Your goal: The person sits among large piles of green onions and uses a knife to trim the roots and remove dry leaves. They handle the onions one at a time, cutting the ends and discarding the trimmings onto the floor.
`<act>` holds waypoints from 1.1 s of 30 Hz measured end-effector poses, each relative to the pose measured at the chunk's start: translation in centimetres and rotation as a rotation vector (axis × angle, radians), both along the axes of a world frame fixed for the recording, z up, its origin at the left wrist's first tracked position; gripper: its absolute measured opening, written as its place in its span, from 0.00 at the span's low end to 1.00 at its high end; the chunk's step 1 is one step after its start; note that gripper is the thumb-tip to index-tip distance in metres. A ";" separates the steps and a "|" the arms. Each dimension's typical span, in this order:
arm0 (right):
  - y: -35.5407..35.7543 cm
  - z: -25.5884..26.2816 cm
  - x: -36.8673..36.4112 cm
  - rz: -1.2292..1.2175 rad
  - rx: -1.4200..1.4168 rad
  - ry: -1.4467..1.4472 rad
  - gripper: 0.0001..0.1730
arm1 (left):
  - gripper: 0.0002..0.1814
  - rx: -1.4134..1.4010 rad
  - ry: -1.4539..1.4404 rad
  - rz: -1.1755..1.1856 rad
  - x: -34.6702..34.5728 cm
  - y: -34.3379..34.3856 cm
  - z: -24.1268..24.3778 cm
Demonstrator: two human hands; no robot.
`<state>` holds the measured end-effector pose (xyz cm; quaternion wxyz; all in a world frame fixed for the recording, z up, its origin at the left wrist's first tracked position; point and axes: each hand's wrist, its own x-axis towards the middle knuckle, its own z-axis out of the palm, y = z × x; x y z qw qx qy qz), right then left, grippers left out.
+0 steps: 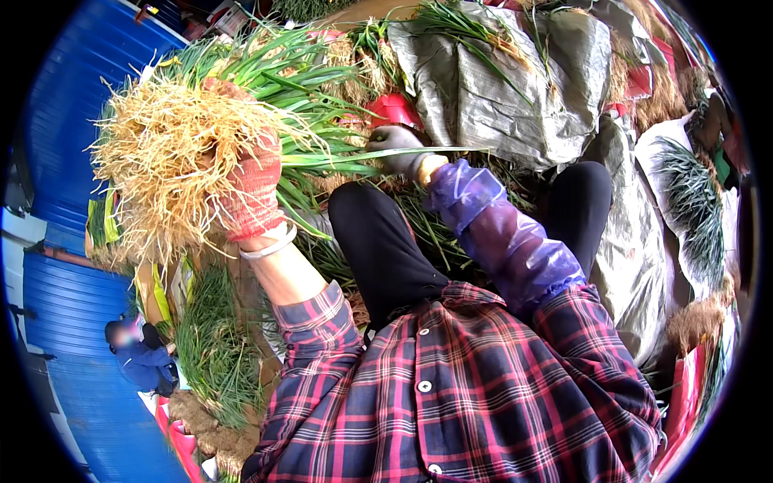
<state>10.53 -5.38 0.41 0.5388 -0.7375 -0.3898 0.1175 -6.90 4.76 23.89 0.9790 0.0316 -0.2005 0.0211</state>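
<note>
My left hand, in a red knit glove, grips a large bunch of green onions with a thick mass of pale roots facing me. Their long green leaves spread up and to the right. At the leaf ends is my right hand, in a grey glove, its fingers curled in a fist with a bit of green showing in the grip. One long leaf crosses over that hand towards the right wrist. The palm side of the right hand is hidden.
Grey woven sheeting covers a heap ahead, with loose green onions on top. More green onions lie at left near a seated person. Bundles with brown roots line the right. A blue corrugated panel stands far left.
</note>
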 end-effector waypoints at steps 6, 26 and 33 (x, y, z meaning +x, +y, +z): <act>-2.8 -2.2 1.9 -0.324 0.181 0.432 0.13 | 0.23 0.086 -0.082 0.124 -3.5 2.3 -0.3; -19.4 -15.6 5.4 0.199 -0.495 0.499 0.17 | 0.25 0.722 0.624 1.322 -27.8 21.5 -15.3; -17.4 -17.6 2.9 0.111 -0.545 0.756 0.13 | 0.27 -0.086 0.851 0.764 -19.2 9.7 -46.0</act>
